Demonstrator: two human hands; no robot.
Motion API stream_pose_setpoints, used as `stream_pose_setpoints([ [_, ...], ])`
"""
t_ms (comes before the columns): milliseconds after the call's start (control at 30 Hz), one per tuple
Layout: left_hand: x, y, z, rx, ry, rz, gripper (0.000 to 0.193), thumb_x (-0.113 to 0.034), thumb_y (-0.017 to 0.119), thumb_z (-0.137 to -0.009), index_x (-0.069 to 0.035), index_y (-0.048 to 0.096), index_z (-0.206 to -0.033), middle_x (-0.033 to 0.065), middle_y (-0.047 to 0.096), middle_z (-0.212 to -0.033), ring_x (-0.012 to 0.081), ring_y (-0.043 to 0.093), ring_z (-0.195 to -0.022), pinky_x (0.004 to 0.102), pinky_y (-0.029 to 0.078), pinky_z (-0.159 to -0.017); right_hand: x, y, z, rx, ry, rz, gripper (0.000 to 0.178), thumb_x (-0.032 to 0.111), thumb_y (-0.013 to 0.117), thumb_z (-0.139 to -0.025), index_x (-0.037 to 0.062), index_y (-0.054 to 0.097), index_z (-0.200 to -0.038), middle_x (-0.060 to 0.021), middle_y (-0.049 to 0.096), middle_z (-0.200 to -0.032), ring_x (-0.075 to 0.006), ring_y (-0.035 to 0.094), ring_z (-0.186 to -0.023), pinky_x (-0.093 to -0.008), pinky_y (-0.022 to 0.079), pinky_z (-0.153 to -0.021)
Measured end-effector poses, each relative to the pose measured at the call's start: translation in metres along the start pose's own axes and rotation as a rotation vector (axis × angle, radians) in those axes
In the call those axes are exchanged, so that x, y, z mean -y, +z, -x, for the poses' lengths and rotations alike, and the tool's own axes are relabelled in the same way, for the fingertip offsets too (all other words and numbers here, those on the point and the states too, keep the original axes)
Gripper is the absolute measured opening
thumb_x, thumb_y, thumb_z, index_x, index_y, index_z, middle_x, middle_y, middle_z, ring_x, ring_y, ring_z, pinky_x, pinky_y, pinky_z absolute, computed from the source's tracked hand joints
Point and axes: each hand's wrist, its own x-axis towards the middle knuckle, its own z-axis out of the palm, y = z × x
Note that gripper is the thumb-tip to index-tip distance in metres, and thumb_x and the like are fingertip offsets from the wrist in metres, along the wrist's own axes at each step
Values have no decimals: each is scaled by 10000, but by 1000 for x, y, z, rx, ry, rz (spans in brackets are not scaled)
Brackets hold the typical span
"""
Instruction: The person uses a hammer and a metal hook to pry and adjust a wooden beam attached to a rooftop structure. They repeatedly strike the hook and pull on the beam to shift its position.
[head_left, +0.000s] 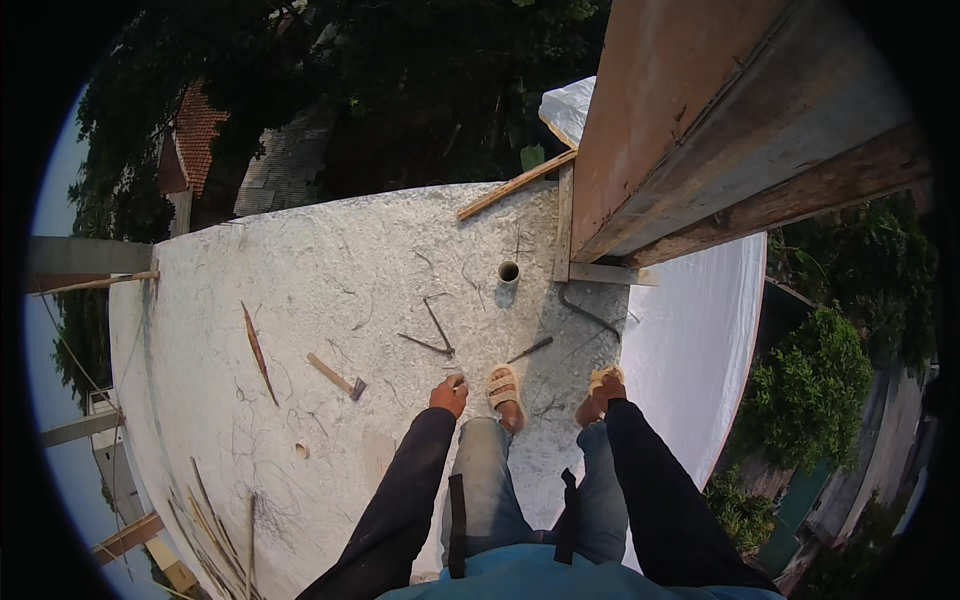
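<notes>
Left hand (pixel 449 395) curls loosely beside the left sandal (pixel 503 385); whether its fingers hold something small, cannot tell. Right hand (pixel 606 388) overlaps the right sandal (pixel 603 373) in view; grip and contact unclear. Nearest tool to the left hand: V-shaped pincers (pixel 446 351), lying splayed on the pale slab (pixel 390 250), just ahead of that sandal. Dark-handled tool (pixel 531 349) lies between pincers and right foot. Judged risks: a forward step could roll a sole on either tool; open sandals leave toes exposed to metal; the bent bar (pixel 590 315) by the formwork (pixel 680 140) and the upright pipe stub (pixel 509 272) could catch a foot. Loose wire (pixel 472 275) might snag. Silvery sheet (pixel 690 330) at right may be slick; support beneath it not visible.
</notes>
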Motion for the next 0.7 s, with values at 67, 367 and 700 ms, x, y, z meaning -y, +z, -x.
stream_pose_setpoints([
  [67,23,22,8,3,-106,-13,419,-301,613,-943,-100,654,-1308,191,686,-1253,360,674,-1121,429,525,-990,-11,5,-29,0,-51,103,263,253,642,-789,31,694,-921,-221,725,-980,-413,686,-1009,-475,550,-834],
  [367,111,51,-22,-63,-344,131,479,-309,625,-946,-21,632,-1328,227,673,-1272,343,649,-1179,395,499,-1000,-41,5,-174,-2,68,234,410,204,608,-878,18,645,-1242,-239,685,-1206,-420,647,-1141,-461,523,-988],
  [700,36,48,-94,16,12,286,429,-264,614,-999,-9,598,-1344,214,670,-1280,314,634,-1211,387,491,-1023,-81,33,-273,-43,-298,607,355,134,662,-821,27,634,-1158,-227,610,-1164,-420,633,-1074,-485,536,-944],
])
